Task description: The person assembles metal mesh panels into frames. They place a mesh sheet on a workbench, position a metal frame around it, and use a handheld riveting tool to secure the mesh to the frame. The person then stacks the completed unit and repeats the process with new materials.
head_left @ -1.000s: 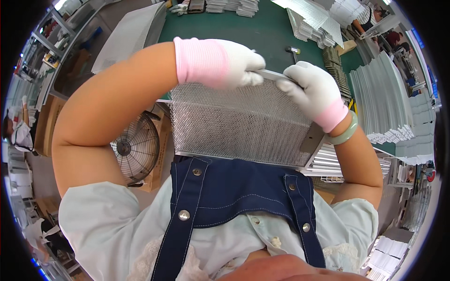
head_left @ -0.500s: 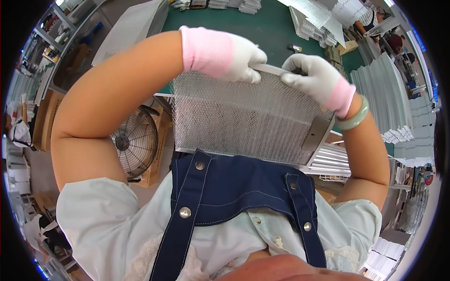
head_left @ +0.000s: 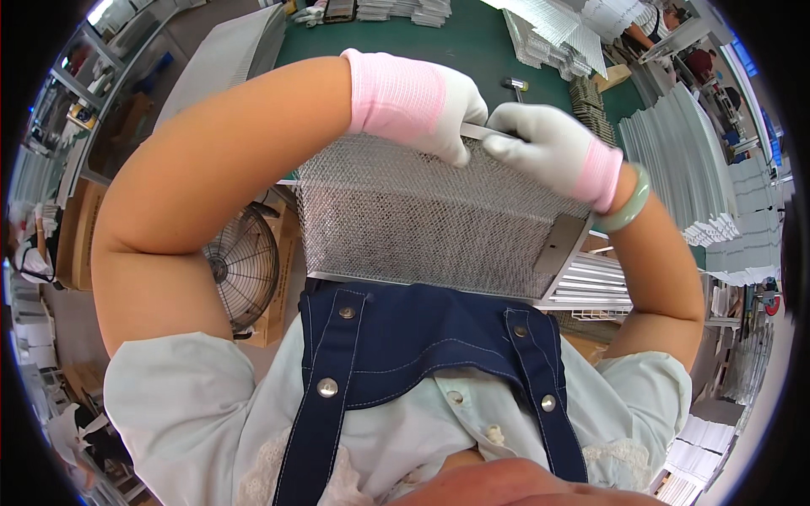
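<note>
- Mesh filter panel (head_left: 439, 223): silvery grey, fine diamond-weave pattern, plain grey metal frame.
- Left glove (head_left: 418, 105), at the panel's top edge: white, with a pink ribbed cuff.
- Right glove (head_left: 553, 152), also at the top edge: white, pink cuff.
- Bangle (head_left: 629, 202), by the panel's right corner: pale green.
- Table (head_left: 472, 51), beyond the panel: dark green.
- Apron (head_left: 422, 337), below the panel: navy, silver studs.
</note>
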Demonstrator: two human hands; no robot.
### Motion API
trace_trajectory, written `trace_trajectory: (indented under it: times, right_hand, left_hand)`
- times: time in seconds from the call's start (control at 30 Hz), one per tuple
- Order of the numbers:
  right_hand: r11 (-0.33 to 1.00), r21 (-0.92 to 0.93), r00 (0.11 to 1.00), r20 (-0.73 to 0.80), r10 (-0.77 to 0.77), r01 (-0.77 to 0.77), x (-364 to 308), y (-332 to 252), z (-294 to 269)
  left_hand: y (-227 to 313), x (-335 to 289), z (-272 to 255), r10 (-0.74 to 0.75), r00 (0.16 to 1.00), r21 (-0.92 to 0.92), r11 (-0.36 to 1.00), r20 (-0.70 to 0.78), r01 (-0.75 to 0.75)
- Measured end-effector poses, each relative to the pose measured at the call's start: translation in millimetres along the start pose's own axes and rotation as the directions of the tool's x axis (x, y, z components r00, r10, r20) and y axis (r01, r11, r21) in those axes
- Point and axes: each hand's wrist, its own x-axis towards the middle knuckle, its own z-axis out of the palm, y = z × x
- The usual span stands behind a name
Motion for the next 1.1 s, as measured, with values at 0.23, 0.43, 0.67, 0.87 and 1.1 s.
trace_trajectory:
  times: [0.23,0.43,0.67,0.87,1.1]
  right_hand:
    - [0.859,-0.511,0.944,-0.271,-0.188,0.024,-1.2,15.3,34.4]
    - [0.842,-0.536,0.908,-0.318,-0.272,0.064,2.8,26.6,45.7]
    - [0.871,-0.491,0.962,-0.234,-0.137,0.004,5.2,27.1,47.7]
    - [0.970,-0.236,0.987,-0.134,-0.086,0.053,15.0,24.3,40.4]
    - [0.998,-0.069,1.000,0.001,-0.013,0.013,20.7,36.1,33.8]
  left_hand:
    - [-27.1,4.3,18.6,0.018,0.999,0.090,0.996,-0.041,-0.014]
    - [-49.8,-12.4,28.1,-0.016,0.997,0.054,0.998,-0.076,0.020]
    - [-61.8,-27.2,43.3,-0.036,0.989,0.157,0.986,-0.142,0.059]
    - [-89.1,-38.8,21.4,-0.052,0.989,-0.279,0.956,0.139,0.090]
    - [-96.2,-35.1,18.1,-0.232,0.966,-0.148,0.957,0.116,0.248]
